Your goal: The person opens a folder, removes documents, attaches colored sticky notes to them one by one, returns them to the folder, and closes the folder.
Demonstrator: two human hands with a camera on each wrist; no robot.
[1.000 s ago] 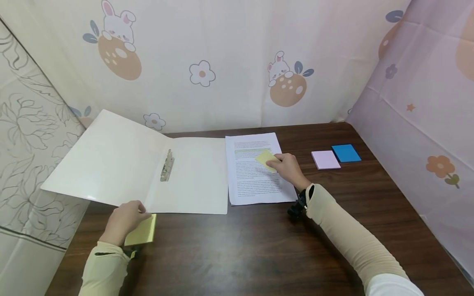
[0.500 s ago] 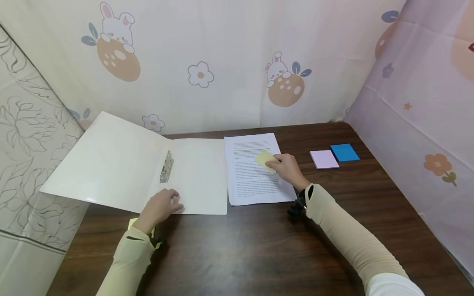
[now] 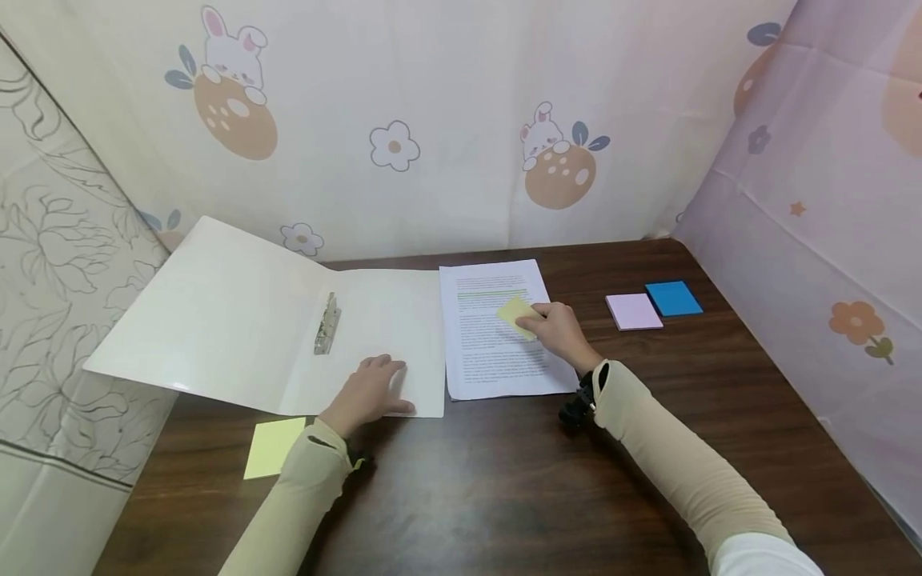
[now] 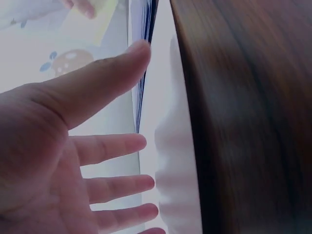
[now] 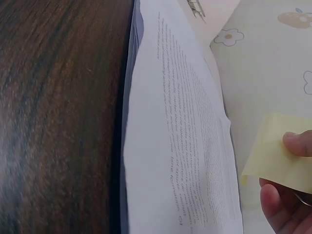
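My right hand pinches a single yellow sticky note between thumb and fingers, over the stack of printed paper. In the right wrist view, the sticky note has a slightly curled edge and the printed sheets stand apart below it. My left hand is spread over the lower right part of an open white ring binder. Straight fingers and an outstretched thumb show on the left hand in the left wrist view, with nothing held. One line on the top sheet is highlighted green.
A yellow sticky note pad lies on the brown table, left of my left forearm. Pink and blue sticky note pads sit at the right. A patterned curtain rises behind the table.
My left hand has let go of the yellow pad and moved right and slightly up, onto the binder's lower right, fingers opening. The right hand with its sticky note has stayed in place.
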